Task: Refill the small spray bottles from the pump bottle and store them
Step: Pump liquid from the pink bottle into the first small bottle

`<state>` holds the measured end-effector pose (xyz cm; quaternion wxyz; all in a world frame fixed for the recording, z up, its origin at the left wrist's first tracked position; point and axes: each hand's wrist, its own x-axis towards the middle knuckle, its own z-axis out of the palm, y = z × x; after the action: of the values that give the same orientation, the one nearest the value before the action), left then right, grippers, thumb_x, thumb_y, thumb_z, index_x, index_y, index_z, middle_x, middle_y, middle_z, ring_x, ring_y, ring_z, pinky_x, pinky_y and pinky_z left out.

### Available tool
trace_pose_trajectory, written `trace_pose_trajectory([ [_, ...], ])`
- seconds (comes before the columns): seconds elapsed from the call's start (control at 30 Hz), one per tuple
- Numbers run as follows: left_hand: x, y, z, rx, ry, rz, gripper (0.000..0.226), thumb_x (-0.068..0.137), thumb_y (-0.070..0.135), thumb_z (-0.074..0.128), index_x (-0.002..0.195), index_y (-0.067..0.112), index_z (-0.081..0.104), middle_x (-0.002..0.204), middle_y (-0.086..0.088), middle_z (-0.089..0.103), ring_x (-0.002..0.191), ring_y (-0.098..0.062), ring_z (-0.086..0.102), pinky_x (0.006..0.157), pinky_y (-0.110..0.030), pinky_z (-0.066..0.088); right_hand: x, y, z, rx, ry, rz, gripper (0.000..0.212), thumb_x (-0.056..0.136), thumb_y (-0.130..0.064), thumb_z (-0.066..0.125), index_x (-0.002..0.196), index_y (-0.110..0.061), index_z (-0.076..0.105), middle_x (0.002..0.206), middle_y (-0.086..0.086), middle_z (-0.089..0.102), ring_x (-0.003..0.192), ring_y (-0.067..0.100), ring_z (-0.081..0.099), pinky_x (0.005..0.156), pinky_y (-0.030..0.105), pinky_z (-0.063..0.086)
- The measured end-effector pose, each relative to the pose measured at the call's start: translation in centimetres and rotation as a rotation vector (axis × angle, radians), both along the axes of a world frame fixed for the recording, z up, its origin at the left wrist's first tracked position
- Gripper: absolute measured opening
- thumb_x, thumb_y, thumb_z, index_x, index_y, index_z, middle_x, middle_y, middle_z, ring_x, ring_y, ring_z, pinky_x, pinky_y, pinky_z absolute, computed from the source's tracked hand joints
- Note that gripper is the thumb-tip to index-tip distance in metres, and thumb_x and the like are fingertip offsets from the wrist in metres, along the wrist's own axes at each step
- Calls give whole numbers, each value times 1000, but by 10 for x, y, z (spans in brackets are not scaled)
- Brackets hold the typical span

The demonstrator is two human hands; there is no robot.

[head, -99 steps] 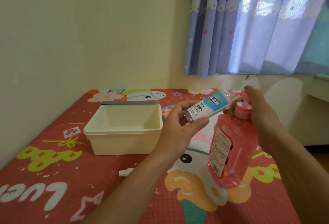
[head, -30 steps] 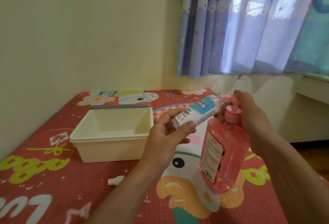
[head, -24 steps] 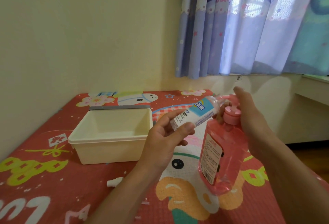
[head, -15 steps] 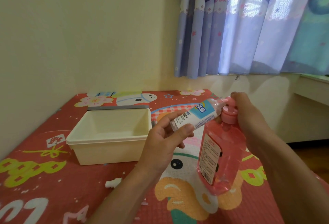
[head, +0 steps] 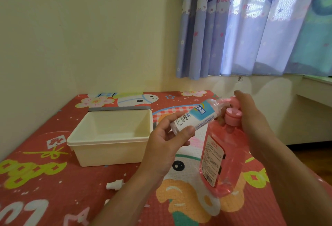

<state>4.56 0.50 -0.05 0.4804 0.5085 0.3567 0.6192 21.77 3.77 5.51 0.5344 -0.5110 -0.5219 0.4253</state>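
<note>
Bare left hand [head: 166, 144], bare right hand [head: 251, 117], bare forearms

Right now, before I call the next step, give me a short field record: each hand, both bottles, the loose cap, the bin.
left hand: grips the small spray bottle, tilted, cap off, mouth raised to the pump spout
right hand: curled over the top of the pump bottle
pump bottle: pink, tilted, above the mat
spray cap: white, loose on the mat, in front of the bin
bin: cream, open, no bottle inside
small bottle fill level: cannot tell
</note>
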Motion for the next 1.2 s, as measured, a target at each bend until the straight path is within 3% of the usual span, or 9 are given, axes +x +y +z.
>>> trace_pose_trajectory([
  [0.1, 0, 1, 0, 2, -20, 15, 48, 66, 29, 74, 112, 21, 66, 105, -7, 72, 82, -11, 68, 67, -20, 54, 1, 2, 0, -5, 0, 26, 63, 88, -59, 35, 53, -13, 59, 56, 10, 59, 47, 18, 43, 53, 30, 37],
  [0.27, -3, 1, -1, 1, -15, 14, 46, 65, 28, 74, 110, 23, 66, 100, 0, 74, 79, -8, 67, 67, -18, 53, 2, 4, -1, 25, -30, 10, 51, 88, -45, 36, 57, -11, 59, 55, 8, 59, 53, 23, 43, 54, 32, 38],
  [0.43, -3, 1, -2, -1, -23, 16, 48, 65, 29, 74, 111, 22, 66, 105, -6, 72, 81, -10, 68, 67, -18, 53, 1, 4, -2, -15, 14, 23, 61, 86, -61, 38, 59, -11, 59, 58, 9, 60, 49, 19, 45, 52, 29, 38],
  [0.63, -1, 0, 1, 14, -18, 11, 45, 64, 29, 74, 109, 23, 66, 108, -6, 72, 83, -11, 68, 66, -17, 52, 1, 1, 1, 0, -25, -3, 47, 88, -42, 37, 59, -11, 56, 51, 6, 56, 52, 21, 38, 52, 30, 34],
  [0.83, 1, 1, -2, -44, -101, -19, 51, 67, 30, 81, 115, 21, 66, 112, -12, 70, 86, -15, 71, 73, -21, 54, 2, 3, -2, -4, 2, 11, 58, 85, -60, 38, 61, -12, 59, 59, 10, 60, 50, 19, 44, 49, 28, 36],
  [1.0, 1, 1, -5, -80, -140, -42, 49, 68, 30, 79, 114, 22, 67, 115, -14, 69, 88, -18, 70, 76, -24, 55, 1, 4, -1, -6, -54, 14, 46, 85, -43, 36, 63, -8, 56, 58, 11, 54, 53, 21, 39, 51, 30, 34],
  [1.2, 1, 1, -4, -96, -184, -70, 52, 70, 27, 74, 120, 15, 63, 112, -14, 67, 86, -17, 70, 75, -24, 55, 2, 4, -2, -3, -14, 18, 59, 87, -59, 36, 65, -10, 59, 57, 8, 60, 48, 18, 44, 49, 27, 36],
])
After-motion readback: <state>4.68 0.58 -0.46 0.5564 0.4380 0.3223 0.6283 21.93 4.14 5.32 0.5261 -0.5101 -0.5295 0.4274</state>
